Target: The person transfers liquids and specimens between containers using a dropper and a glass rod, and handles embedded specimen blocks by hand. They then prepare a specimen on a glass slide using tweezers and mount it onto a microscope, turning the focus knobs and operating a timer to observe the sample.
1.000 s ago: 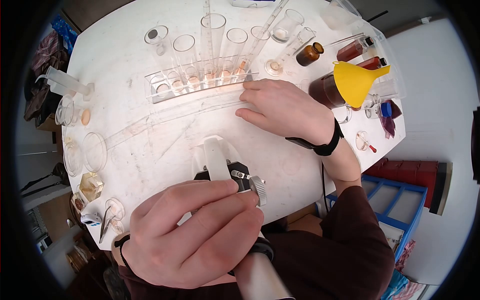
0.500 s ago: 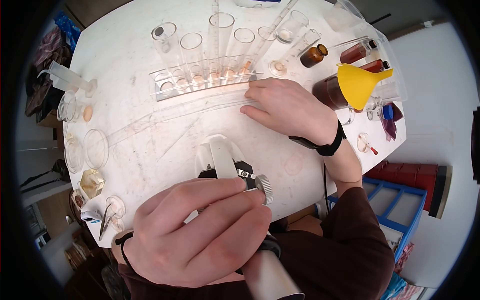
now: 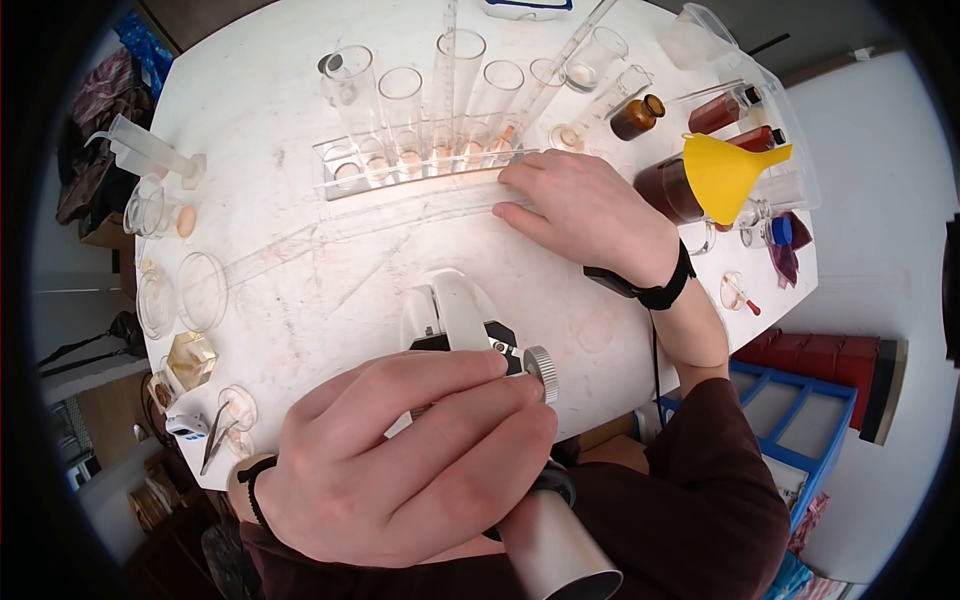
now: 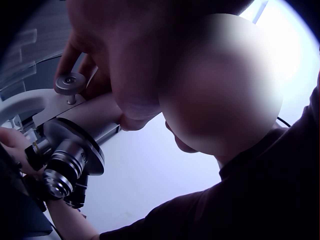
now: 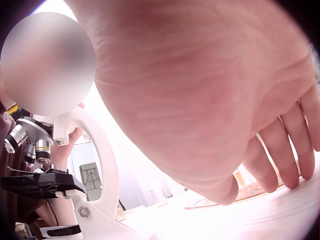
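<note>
A white microscope [image 3: 462, 310] stands at the near side of the table. My left hand [image 3: 420, 450] curls its fingers round its metal tube [image 3: 562, 545], with fingertips beside the ridged focus knob [image 3: 541, 373]. In the left wrist view the objectives [image 4: 62, 172] hang below this grip, and the right wrist view shows the black stage [image 5: 42, 184] under them. My right hand [image 3: 600, 215] rests palm down on the table, fingers loosely extended and holding nothing. Its fingertips lie right at the right end of a clear rack [image 3: 335, 192] of glass tubes [image 3: 400, 95].
A brown bottle [image 3: 637, 117], a yellow funnel [image 3: 730, 175] over a dark-filled vessel [image 3: 665, 190] and a dropper [image 3: 752, 308] lie to the right. Along the left edge are a wash bottle [image 3: 145, 145], glass dishes [image 3: 203, 292] and tweezers [image 3: 212, 440].
The head view has shifted, so the table and both hands appear slightly further right. More of the microscope tube's end shows. Both hands keep their places.
</note>
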The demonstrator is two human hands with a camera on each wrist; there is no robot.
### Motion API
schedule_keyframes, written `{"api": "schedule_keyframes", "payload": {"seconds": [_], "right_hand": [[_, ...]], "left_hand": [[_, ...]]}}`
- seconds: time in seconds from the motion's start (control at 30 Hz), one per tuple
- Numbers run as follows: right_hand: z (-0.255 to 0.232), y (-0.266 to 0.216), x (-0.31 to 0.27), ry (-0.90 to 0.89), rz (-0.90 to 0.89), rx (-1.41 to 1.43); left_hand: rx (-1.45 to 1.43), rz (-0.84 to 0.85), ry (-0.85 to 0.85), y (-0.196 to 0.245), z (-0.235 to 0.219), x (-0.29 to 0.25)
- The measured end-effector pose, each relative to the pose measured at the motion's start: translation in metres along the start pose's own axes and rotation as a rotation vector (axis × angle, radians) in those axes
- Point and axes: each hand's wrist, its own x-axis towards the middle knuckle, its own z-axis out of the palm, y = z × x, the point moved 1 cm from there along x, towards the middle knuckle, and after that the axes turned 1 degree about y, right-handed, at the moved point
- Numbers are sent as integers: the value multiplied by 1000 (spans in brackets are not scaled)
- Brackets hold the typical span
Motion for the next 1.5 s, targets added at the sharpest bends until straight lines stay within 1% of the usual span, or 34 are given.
{"api": "schedule_keyframes", "payload": {"seconds": [0.07,0.13,0.17,0.23,0.3,0.37,0.4,0.47,0.5,0.57,0.6,0.63,0.67,0.7,0.73,0.77,0.83,0.87,0.9,0.93,0.97,1.03,1.07,1.13,1.23,1.37,1.5], "right_hand": [[-4,-2,0,18,-7,-11],[-15,-9,-1,-54,50,-45],[-20,-13,-2,-50,47,-47],[-30,-19,-6,16,134,-20],[-38,-21,-10,43,146,-35],[-43,-23,-13,71,158,-48],[-45,-23,-14,58,171,-70],[-45,-24,-15,55,180,-89],[-43,-23,-15,52,173,-95],[-36,-20,-16,59,163,-94],[-32,-19,-16,126,113,-98],[-32,-18,-16,191,63,-102],[-34,-18,-16,196,61,-96],[-36,-19,-15,101,110,-98],[-37,-20,-15,5,158,-100],[-37,-20,-14,11,153,-95],[-37,-20,-14,-6,161,-100],[-35,-19,-15,-2,156,-96],[-31,-17,-15,76,112,-89],[-30,-16,-16,152,66,-82],[-29,-16,-16,155,62,-77],[-29,-16,-16,158,55,-77],[-32,-17,-15,160,54,-75],[-37,-22,-14,-39,177,-109],[-36,-21,-15,-34,167,-115],[-36,-21,-15,-53,173,-116],[-36,-21,-15,-70,171,-122]], "left_hand": [[-18,-3,10,0,1,0],[-18,5,12,-1,1,0],[-23,11,12,-1,1,0],[-23,5,1,0,-1,1],[-21,0,-11,0,-3,2],[-28,43,-15,-3,-4,2],[-21,46,-16,-5,-5,3],[-90,118,-7,-10,-8,5],[-80,120,-9,-13,-10,7],[-197,173,37,-21,-19,8],[-195,149,65,-26,-27,5],[-237,92,157,-34,-31,-3],[-314,-132,455,-31,-21,-9],[-192,-216,529,-40,-25,-5],[-24,-323,521,-47,-34,2],[95,-383,552,-63,-31,9],[271,-454,441,-96,-29,14],[372,-437,338,-107,-26,14],[470,-420,233,-117,-21,12],[477,-454,125,-127,-16,8],[483,-458,124,-136,-9,6],[449,-461,32,-151,5,1],[452,-461,31,-156,8,0],[391,-475,-18,-163,13,-1],[408,-479,-31,-169,15,0],[412,-489,-39,-165,13,2],[353,-516,-56,-161,11,4]]}}
